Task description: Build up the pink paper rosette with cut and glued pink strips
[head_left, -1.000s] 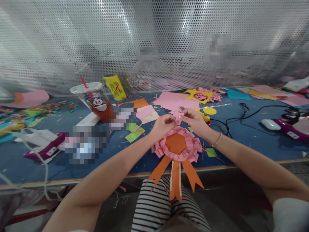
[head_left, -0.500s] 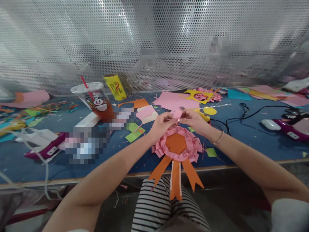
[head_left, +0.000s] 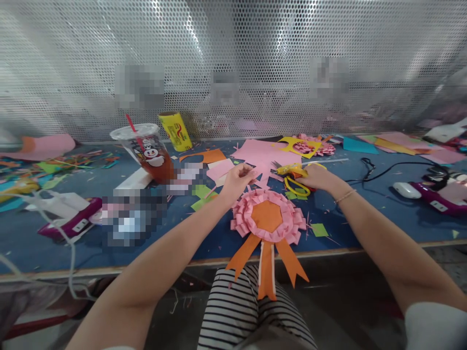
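Right hand (head_left: 316, 177) at yellow tool (head_left: 292, 170) | left hand (head_left: 239, 182) opposite | both closures unclear | rosette (head_left: 267, 217) just nearer the body

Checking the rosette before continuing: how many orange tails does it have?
3: left tail, pale-edged middle tail and right tail, fanning from the pink rosette's near edge. Others could be hidden beneath.

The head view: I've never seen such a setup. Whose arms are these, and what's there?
There is no machine here: these are a person's bare arms, seen by a camera worn on the head. On the blue table are a cup of drink, paper scraps and a pink-and-orange rosette, its tails reaching past the edge. The left hand is beside some pink paper; the right hand is at a yellow tool. Whether either grips anything is hard to tell.
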Action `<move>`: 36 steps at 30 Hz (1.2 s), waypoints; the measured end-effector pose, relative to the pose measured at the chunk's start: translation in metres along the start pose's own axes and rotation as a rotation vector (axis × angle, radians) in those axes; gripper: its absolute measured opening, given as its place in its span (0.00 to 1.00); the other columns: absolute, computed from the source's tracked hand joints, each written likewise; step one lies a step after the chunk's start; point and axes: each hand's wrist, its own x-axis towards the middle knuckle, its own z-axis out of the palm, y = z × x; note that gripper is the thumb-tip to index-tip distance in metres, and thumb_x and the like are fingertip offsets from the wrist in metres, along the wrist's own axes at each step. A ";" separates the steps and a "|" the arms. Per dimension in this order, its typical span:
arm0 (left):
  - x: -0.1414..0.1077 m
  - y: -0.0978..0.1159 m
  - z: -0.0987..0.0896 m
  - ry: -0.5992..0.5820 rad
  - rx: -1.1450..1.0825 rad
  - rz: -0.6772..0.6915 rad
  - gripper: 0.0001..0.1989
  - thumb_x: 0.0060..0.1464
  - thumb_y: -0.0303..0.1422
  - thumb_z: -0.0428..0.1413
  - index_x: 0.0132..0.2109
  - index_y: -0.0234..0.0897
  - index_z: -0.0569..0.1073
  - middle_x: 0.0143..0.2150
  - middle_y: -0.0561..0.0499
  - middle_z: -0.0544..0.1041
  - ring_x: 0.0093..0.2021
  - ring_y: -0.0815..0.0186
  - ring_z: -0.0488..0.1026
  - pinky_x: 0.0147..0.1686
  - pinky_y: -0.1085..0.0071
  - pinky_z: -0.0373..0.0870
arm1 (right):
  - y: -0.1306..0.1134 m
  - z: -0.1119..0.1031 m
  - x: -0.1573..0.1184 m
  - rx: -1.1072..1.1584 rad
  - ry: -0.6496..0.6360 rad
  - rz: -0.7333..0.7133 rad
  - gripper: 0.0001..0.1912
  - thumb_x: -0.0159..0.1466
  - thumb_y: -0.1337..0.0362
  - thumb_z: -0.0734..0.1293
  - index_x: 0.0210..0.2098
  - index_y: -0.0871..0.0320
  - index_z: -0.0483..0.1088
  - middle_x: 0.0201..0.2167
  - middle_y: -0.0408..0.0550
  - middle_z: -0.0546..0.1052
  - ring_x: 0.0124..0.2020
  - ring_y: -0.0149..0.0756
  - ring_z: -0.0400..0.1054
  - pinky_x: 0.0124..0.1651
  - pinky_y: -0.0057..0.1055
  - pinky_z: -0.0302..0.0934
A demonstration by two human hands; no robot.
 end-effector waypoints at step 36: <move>0.008 -0.007 -0.010 -0.044 0.131 -0.082 0.10 0.41 0.34 0.61 0.30 0.32 0.71 0.22 0.53 0.73 0.21 0.73 0.70 0.26 0.75 0.69 | -0.028 0.000 -0.006 0.193 0.743 -0.100 0.19 0.61 0.54 0.57 0.44 0.61 0.59 0.42 0.59 0.69 0.46 0.50 0.62 0.48 0.46 0.56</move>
